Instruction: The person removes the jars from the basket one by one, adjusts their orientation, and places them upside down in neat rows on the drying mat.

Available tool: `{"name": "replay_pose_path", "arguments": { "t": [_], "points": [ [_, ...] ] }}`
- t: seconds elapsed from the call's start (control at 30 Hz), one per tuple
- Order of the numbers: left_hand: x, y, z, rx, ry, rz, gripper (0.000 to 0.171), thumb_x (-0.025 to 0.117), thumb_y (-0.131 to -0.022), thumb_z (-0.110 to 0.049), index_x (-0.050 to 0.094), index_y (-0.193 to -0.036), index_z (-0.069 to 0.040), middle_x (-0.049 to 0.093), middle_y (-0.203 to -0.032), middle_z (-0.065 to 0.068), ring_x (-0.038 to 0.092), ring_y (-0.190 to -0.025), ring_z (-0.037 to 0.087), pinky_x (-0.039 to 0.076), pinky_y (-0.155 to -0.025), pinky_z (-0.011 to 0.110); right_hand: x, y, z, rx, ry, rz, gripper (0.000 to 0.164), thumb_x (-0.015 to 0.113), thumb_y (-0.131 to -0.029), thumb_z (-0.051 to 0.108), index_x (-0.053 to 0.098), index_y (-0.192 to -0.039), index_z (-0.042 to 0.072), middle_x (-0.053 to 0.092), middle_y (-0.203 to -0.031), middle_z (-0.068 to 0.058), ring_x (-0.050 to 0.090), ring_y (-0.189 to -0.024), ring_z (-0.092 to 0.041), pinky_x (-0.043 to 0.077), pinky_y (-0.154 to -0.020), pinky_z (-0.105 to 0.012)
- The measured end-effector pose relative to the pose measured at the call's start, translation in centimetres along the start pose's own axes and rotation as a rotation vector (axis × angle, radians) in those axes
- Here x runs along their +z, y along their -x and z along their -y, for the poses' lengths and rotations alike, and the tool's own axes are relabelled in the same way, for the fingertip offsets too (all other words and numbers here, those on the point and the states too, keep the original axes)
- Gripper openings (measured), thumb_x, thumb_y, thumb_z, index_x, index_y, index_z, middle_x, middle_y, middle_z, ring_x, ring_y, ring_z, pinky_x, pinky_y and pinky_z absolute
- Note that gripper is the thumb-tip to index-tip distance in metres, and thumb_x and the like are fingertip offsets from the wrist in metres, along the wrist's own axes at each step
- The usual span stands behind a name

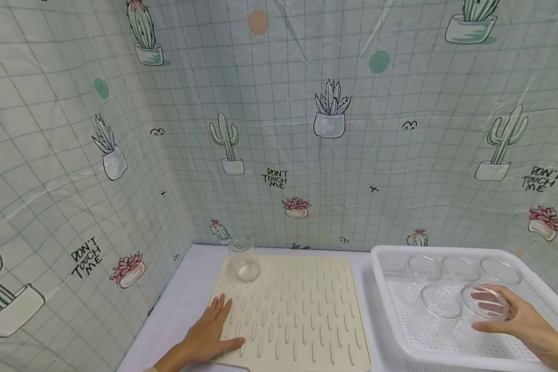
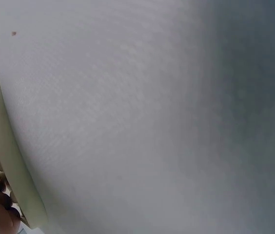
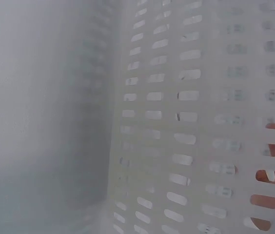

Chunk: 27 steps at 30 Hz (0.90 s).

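Note:
My left hand point(image 1: 205, 330) rests on the left edge of a cream ribbed drying mat point(image 1: 307, 310), fingers spread and straight. At the mat's far left corner stands a clear glass point(image 1: 247, 268). My right hand point(image 1: 523, 316) reaches into a white perforated plastic basket point(image 1: 400, 336) and grips a clear glass point(image 1: 470, 309), thumb in front and fingers behind it. Another glass point(image 1: 439, 305) stands just left of the gripped one. In the right wrist view the basket wall point(image 3: 169, 146) fills much of the picture, with bits of skin showing through its slots.
Behind these, a back row of clear glasses point(image 1: 460, 268) stands in the basket. A white table surface point(image 1: 186, 279) shows left of the mat. A curtain point(image 1: 279, 150) printed with cacti encloses the back and left side.

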<state>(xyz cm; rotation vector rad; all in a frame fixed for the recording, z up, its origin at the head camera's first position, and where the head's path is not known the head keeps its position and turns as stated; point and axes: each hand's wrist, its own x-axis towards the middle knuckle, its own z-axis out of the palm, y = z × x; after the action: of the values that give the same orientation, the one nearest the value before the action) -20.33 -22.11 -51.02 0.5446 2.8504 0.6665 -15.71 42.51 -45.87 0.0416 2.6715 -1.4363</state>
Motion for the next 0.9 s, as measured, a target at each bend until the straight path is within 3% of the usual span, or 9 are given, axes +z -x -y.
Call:
{"name": "replay_pose_path", "arguments": {
  "t": [0.1, 0.2, 0.47, 0.73, 0.9],
  "points": [
    [0.1, 0.0, 0.1, -0.002, 0.001, 0.004, 0.100, 0.055, -0.078, -0.065, 0.021, -0.144, 0.002, 0.010, -0.150, 0.023, 0.007, -0.137, 0.038, 0.013, -0.105, 0.058, -0.2, 0.1, 0.2, -0.020, 0.016, -0.024, 0.064, 0.068, -0.084, 0.018, 0.030, -0.135, 0.019, 0.039, -0.103, 0.037, 0.048, -0.087, 0.013, 0.051, -0.070, -0.041],
    [0.1, -0.1, 0.1, -0.001, -0.005, 0.003, 0.100, 0.054, -0.078, -0.065, 0.020, -0.145, 0.001, 0.009, -0.150, 0.023, 0.006, -0.137, 0.038, 0.012, -0.106, 0.057, -0.5, 0.2, 0.5, -0.005, 0.022, -0.054, 0.063, 0.068, -0.084, 0.020, 0.030, -0.132, 0.033, 0.038, -0.102, 0.036, 0.048, -0.084, 0.014, 0.051, -0.068, -0.039],
    [-0.1, -0.2, -0.1, 0.005, -0.004, 0.002, 0.099, 0.054, -0.079, -0.064, 0.021, -0.144, 0.002, 0.010, -0.150, 0.023, 0.007, -0.137, 0.038, 0.014, -0.105, 0.058, -1.0, 0.8, 0.8, -0.088, 0.024, -0.141, 0.067, 0.067, -0.085, 0.014, 0.029, -0.138, 0.029, 0.039, -0.106, 0.035, 0.042, -0.090, 0.021, 0.048, -0.063, -0.021],
    [-0.5, -0.2, -0.1, -0.047, 0.047, -0.009, 0.098, 0.053, -0.079, -0.066, 0.021, -0.145, -0.002, 0.011, -0.150, 0.021, 0.007, -0.137, 0.038, 0.019, -0.102, 0.061, -1.6, 1.3, 1.9, -0.123, 0.068, -0.211, 0.072, 0.065, -0.086, 0.016, 0.023, -0.142, 0.032, 0.034, -0.111, 0.029, 0.037, -0.090, 0.021, 0.048, -0.061, -0.024],
    [-1.7, -0.3, -0.5, -0.052, 0.135, -0.040, 0.095, 0.054, -0.081, -0.061, 0.018, -0.146, -0.002, 0.010, -0.151, 0.017, 0.002, -0.138, 0.035, 0.013, -0.104, 0.060, -2.1, 1.5, 3.0, -0.188, 0.084, -0.270, 0.073, 0.065, -0.086, 0.010, 0.024, -0.140, 0.037, 0.036, -0.111, 0.030, 0.037, -0.090, 0.018, 0.042, -0.060, -0.016]
  ]
}}
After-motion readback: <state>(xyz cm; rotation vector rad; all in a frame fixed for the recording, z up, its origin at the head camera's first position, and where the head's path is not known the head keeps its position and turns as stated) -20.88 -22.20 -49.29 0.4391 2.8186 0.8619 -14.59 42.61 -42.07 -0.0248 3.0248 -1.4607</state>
